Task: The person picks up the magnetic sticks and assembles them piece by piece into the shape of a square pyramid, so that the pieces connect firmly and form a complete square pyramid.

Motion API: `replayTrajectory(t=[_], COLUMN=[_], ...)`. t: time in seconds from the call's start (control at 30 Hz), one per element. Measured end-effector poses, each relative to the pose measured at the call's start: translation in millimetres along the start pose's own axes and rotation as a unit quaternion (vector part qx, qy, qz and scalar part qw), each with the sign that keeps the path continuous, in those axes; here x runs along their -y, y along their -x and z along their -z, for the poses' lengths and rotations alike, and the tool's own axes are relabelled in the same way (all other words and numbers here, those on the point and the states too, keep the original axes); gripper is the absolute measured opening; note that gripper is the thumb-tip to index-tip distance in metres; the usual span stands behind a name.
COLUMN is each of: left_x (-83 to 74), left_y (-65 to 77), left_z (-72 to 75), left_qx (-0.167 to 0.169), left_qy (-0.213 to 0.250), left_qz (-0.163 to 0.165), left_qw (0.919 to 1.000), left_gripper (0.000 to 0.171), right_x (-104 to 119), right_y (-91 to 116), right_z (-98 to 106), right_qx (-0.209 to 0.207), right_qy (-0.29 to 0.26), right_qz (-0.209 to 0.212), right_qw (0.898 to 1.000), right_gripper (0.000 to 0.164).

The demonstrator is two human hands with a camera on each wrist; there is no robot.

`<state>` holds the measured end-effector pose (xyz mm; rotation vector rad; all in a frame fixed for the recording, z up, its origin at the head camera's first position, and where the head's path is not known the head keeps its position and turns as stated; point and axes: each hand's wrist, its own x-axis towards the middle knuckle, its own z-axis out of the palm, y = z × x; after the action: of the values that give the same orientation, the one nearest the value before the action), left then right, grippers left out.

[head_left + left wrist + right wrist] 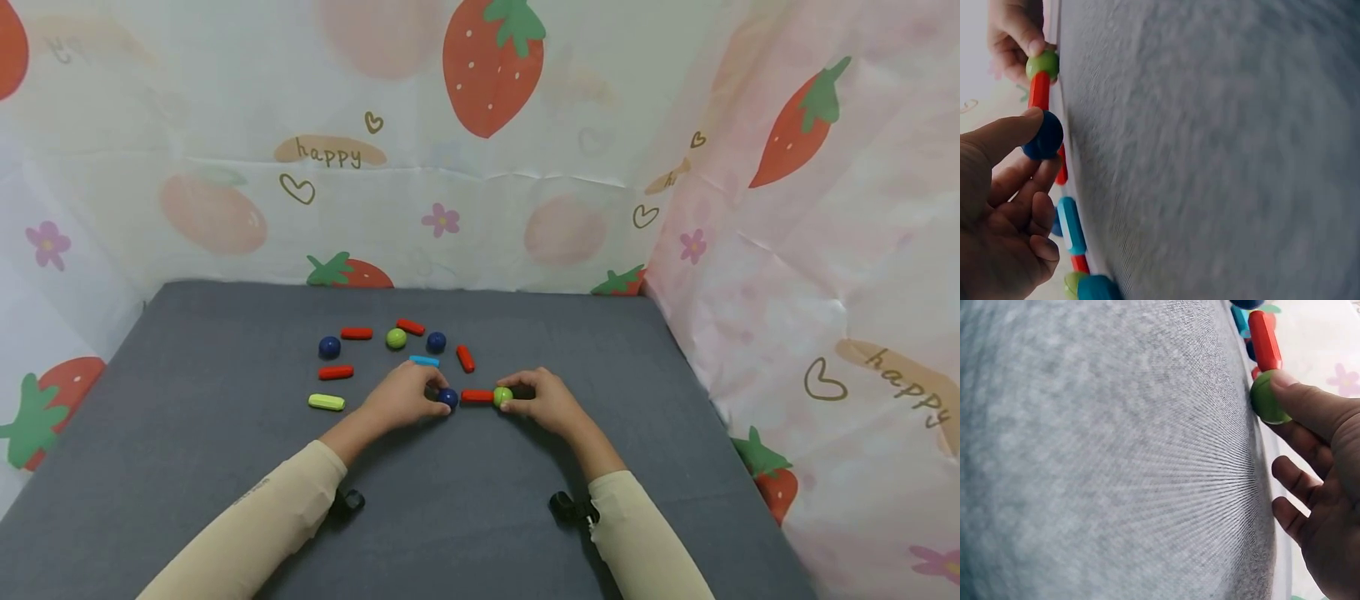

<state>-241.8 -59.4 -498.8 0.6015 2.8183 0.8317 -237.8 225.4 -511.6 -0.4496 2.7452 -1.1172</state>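
Note:
My left hand [405,392] pinches a dark blue ball [447,398] between thumb and fingers. Facing it, my right hand [543,404] grips a green ball [503,397] by its sides. A red rod [477,396] lies in line between the two balls, its right end against the green one. In the left wrist view the blue ball [1044,135] overlaps the rod's near end. The right wrist view has the thumb on the green ball [1268,398] with the red rod [1264,340] extending from it. Just behind the left hand is a light blue rod [424,361].
Several red rods [356,333] lie toward the back left of the grey tabletop [450,517]. Among them are two dark blue balls [329,347], a green ball [396,338] and a yellow-green rod [326,402]. Strawberry-print sheets [450,183] hang behind and beside the table.

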Motion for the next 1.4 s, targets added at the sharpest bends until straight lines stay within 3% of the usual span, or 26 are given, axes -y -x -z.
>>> replayTrajectory(t=[0.3, 0.87, 1.4], left_x=[-2.2, -3.2, -14.0], left_y=[-3.3, -7.4, -17.8], left_z=[-7.2, -8.5, -16.3], left_qx=[0.002, 0.000, -0.012], left_qy=[0.024, 0.027, 0.043], left_qz=[0.016, 0.007, 0.029], left_qw=[0.9996, 0.9996, 0.9986], left_gripper=[0.025, 0.027, 0.029], right_x=[5.6, 11.4, 5.8], right_y=[1.1, 3.0, 29.3], right_z=[0.3, 5.7, 7.3], right_qx=[-0.001, 0.022, 0.062], right_qy=[0.004, 0.018, -0.024], right_qz=[-0.002, 0.002, -0.009], right_qw=[1.000, 1.000, 0.998], right_gripper=[0.035, 0.032, 0.029])
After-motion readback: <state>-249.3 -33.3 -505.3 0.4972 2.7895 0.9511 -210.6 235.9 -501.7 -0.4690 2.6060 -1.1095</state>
